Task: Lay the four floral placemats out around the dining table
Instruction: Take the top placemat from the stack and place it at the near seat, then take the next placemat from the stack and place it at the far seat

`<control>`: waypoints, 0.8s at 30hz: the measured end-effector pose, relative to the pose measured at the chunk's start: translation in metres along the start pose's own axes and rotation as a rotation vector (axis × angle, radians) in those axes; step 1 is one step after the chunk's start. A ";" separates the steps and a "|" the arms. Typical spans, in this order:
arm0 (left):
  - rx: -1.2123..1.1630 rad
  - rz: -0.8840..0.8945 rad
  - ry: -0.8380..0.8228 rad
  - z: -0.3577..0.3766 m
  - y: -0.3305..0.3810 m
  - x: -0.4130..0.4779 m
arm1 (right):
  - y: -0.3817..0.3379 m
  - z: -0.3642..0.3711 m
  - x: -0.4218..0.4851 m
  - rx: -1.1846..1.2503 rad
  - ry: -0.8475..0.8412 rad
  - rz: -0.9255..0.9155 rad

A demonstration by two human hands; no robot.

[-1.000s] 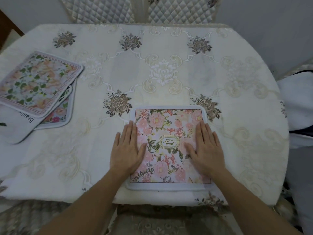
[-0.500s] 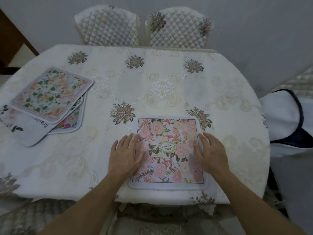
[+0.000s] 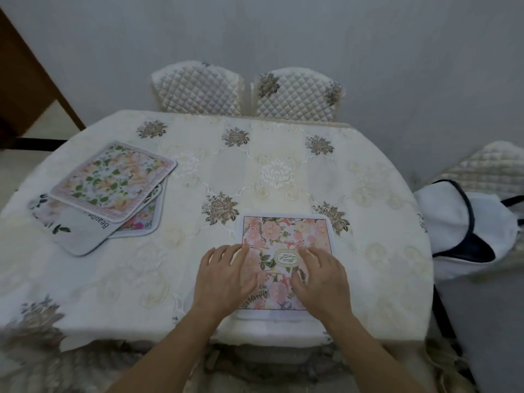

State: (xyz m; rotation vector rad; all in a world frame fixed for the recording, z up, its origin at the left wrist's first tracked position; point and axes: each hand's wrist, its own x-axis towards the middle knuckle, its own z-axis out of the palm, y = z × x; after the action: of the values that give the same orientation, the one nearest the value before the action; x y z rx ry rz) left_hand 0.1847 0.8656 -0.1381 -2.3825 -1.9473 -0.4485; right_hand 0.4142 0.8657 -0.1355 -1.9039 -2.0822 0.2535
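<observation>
A pink floral placemat (image 3: 286, 236) with a gold oval label lies flat on the dining table (image 3: 278, 171) at the near edge, in front of me. My left hand (image 3: 224, 276) is over its left side and my right hand (image 3: 320, 279) over its right half, fingers spread and slightly curled, holding nothing. A stack of three more placemats sits at the table's left: a green-leaf floral one (image 3: 113, 180) on top, a grey one with lettering (image 3: 76, 231) and a bright pink-flowered one (image 3: 141, 219) partly hidden beneath.
Two quilted chair backs (image 3: 246, 92) stand at the far side against a grey wall. A white bag with dark trim (image 3: 465, 231) rests on a chair at the right. An embroidered cream tablecloth covers the round table.
My hands have drawn back toward me and closer together over the placemat, fingers now slightly curled instead of pressed flat. My view has lifted, showing more wall and chairs.
</observation>
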 end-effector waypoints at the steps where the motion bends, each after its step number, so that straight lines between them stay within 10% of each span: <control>1: -0.004 0.005 0.002 0.001 -0.002 -0.005 | -0.006 0.001 -0.005 -0.008 -0.010 -0.003; 24: 0.114 -0.461 0.032 -0.086 -0.095 -0.125 | -0.149 0.035 -0.011 0.035 -0.143 -0.369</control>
State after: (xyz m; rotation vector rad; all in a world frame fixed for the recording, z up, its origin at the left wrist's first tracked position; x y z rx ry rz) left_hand 0.0542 0.7485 -0.1005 -1.8378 -2.4313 -0.3707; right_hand 0.2635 0.8419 -0.1199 -1.4816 -2.4535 0.3449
